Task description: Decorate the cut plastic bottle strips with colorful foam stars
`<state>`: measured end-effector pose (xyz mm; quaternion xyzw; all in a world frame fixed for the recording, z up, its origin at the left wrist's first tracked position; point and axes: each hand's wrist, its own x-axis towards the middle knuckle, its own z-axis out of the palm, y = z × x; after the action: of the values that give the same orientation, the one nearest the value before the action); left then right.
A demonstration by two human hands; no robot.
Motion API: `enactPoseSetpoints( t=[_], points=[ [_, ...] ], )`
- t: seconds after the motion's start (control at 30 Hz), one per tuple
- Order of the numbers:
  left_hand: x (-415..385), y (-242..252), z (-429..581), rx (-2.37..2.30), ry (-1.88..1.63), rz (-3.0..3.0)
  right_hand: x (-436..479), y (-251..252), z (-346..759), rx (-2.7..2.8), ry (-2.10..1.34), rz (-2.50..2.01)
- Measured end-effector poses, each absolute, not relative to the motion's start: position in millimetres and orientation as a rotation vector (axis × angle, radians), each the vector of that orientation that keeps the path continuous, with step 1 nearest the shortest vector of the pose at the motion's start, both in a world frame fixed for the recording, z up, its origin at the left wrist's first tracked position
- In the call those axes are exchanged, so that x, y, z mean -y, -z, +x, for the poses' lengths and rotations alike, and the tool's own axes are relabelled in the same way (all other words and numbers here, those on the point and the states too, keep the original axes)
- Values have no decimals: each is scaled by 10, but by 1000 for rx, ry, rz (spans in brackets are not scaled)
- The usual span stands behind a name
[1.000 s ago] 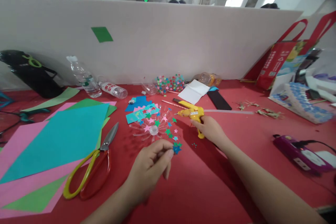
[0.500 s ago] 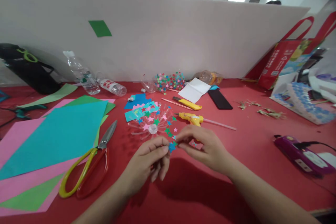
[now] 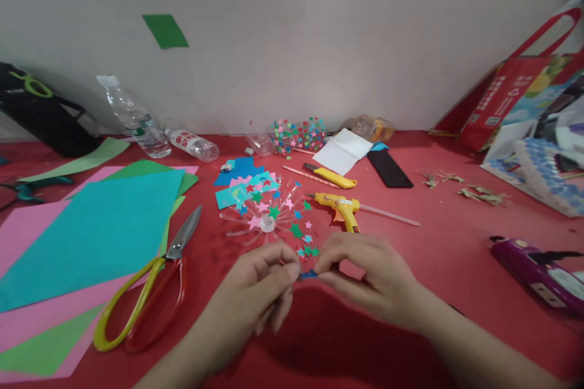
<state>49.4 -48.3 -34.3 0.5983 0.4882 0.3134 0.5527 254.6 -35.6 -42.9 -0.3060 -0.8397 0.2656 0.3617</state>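
Both hands met over the table's [image 3: 410, 340] near edge: left hand [image 3: 255, 295] and right hand [image 3: 369, 273] each pinched a blue star [image 3: 308, 275] between fingertips. Behind it lay the flower [image 3: 267, 216], glue gun [image 3: 340, 206] and scissors [image 3: 146, 298].

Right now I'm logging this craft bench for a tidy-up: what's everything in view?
Blue star: 1, pinched between both hands.
Bottle flower: 1, clear with coloured stars, table centre.
Glue gun: 1, yellow, lying beyond the hands.
Scissors: 1, yellow and red handles, left.
Paper sheets: several, teal, pink, green, left.
Box cutter: 1, yellow, behind the glue gun.
Water bottles: 2, clear, by the wall.
Red bag: 1, far right.
Left hand: on the star.
Right hand: on the star.
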Motion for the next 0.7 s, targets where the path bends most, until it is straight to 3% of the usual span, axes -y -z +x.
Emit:
enactPoseSetpoints(
  t=[0.1, 0.23, 0.7],
  points=[
    [455, 338, 412, -1506, -1025, 1991, 299, 320, 2534, 2269, -425, -818],
    [400, 452, 341, -1693, -951, 2392, 176, 149, 2458, 2500, -163, -798],
    [388, 463, 385, -1708, -755, 2224, -32, 313, 2322, 2664, -96, -738]
  ],
)
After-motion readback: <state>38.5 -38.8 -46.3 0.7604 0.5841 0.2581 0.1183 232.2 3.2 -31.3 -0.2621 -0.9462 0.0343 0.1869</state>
